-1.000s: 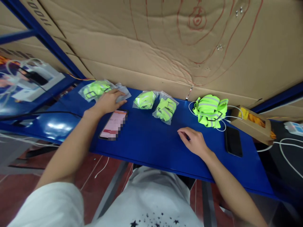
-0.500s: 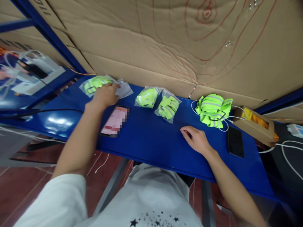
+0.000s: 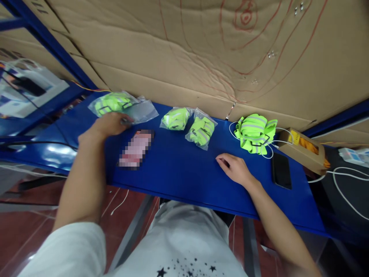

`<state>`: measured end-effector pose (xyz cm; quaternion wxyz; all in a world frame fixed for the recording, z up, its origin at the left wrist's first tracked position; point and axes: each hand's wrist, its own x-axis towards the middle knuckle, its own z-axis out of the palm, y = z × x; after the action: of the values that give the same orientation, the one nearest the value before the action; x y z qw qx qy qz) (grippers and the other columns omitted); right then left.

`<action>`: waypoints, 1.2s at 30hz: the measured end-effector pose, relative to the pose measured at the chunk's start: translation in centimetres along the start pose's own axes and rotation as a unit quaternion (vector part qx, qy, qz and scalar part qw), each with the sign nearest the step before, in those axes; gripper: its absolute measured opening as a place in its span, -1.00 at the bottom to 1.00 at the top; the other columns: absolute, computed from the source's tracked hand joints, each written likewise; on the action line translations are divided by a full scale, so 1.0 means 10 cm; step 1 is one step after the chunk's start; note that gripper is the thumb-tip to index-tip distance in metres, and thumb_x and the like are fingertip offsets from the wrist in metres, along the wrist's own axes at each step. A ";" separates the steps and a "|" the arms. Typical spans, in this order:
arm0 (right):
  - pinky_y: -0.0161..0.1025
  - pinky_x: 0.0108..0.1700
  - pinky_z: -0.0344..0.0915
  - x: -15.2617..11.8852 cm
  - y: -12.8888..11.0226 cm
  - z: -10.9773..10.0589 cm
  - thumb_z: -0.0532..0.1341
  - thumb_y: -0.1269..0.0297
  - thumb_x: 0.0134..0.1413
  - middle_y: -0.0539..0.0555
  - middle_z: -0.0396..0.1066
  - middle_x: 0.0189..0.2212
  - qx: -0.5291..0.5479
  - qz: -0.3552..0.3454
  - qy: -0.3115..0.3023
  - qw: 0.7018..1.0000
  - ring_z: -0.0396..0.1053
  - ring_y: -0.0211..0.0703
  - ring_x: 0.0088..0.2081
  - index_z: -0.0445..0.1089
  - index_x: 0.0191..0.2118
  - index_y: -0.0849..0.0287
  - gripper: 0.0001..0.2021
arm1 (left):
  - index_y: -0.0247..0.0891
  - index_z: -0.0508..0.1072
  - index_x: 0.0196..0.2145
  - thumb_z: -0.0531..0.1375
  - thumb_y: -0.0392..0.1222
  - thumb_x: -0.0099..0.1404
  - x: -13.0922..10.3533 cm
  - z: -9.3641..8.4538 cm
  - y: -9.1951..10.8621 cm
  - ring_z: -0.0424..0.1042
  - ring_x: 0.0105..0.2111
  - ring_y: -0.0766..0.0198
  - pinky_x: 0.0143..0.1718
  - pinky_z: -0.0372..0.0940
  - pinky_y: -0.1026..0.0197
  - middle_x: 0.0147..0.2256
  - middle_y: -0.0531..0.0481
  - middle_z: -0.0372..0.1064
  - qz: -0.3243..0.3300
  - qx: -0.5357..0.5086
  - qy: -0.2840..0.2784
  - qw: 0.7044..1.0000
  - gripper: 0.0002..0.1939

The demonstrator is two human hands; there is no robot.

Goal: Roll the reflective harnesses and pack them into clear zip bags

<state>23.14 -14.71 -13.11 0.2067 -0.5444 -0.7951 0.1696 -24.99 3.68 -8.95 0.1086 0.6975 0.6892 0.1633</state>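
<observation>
Blue metal is carrying everything: the shelf board point(image 3: 178, 173) is stretching out under both hands, with brown cardboard point(image 3: 201, 50) standing behind it. Taking the blurred-screen phone point(image 3: 135, 149) as the landmark, the left hand point(image 3: 111, 124) is lying just to the left of its far end, palm down, fingers half curled with their tips pressing on the near edge of the clear plastic bag point(image 3: 122, 105); whether they are pinching the film or only resting on it cannot be told. That bag is sitting beyond the phone, at the back of the board near the cardboard, holding a folded fluorescent-yellow vest. Its long axis is running left to right along the board, the filled end pointing left and the flat, empty end pointing right.

To the right of the phone two smaller bagged vests point(image 3: 188, 125) are lying side by side, touching. Farther right the right hand point(image 3: 235, 169) is resting on the bare board, fingers loosely bent and gripping nothing. Beyond it an unbagged vest point(image 3: 255, 132) is sitting bundled over a white cable point(image 3: 271, 152), with a black phone point(image 3: 281, 170) and a cardboard box point(image 3: 305, 150) farther right again.
</observation>
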 end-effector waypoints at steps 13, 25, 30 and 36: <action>-0.22 -0.19 0.40 0.01 -0.03 -0.01 0.09 0.15 0.44 0.06 0.60 -0.18 0.012 0.004 -0.004 1.000 0.57 -0.11 -0.22 0.50 -0.05 0.05 -0.75 | -0.24 0.53 0.09 0.22 -0.14 0.34 -0.48 -0.20 1.20 0.54 -0.17 0.14 0.00 0.42 0.04 -0.11 -0.07 0.60 0.077 -0.100 0.262 0.957 -0.62; -0.13 -0.14 0.46 -0.03 -0.11 -0.07 0.13 0.11 0.42 0.17 0.44 -0.01 0.075 0.005 0.196 0.978 0.47 -0.12 -0.21 0.23 0.27 0.05 -0.60 | -0.15 0.48 0.00 0.33 -0.05 0.24 -0.76 0.39 2.03 0.56 -0.49 0.14 -0.66 0.24 0.28 -0.32 -0.05 0.60 0.113 -0.560 -0.218 0.792 -0.62; -0.09 -0.04 0.46 -0.01 -0.03 -0.19 0.10 0.16 0.42 0.18 0.48 -0.04 0.006 0.020 0.237 0.971 0.48 -0.05 -0.12 0.38 0.13 0.07 -0.72 | -0.16 0.43 -0.05 0.36 -0.03 0.16 -0.42 0.62 1.74 0.45 -0.52 0.27 -0.60 0.26 0.27 -0.28 -0.03 0.59 0.044 -0.578 -0.046 0.813 -0.58; 0.34 0.35 0.09 0.18 0.38 -0.47 0.22 0.13 0.31 0.35 0.16 0.38 -0.246 0.090 0.207 0.943 0.11 0.36 0.40 0.23 0.35 0.14 -0.44 | -0.12 0.22 0.15 0.22 0.21 0.33 -0.10 0.59 1.28 0.55 -0.15 0.17 -0.25 0.40 0.03 0.00 0.04 0.48 0.004 -0.473 0.133 0.871 -0.42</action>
<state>27.98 -11.51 -10.67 0.2100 -0.6709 -0.6993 -0.1294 -10.87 2.77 -9.67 0.3318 0.5372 0.5348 0.5615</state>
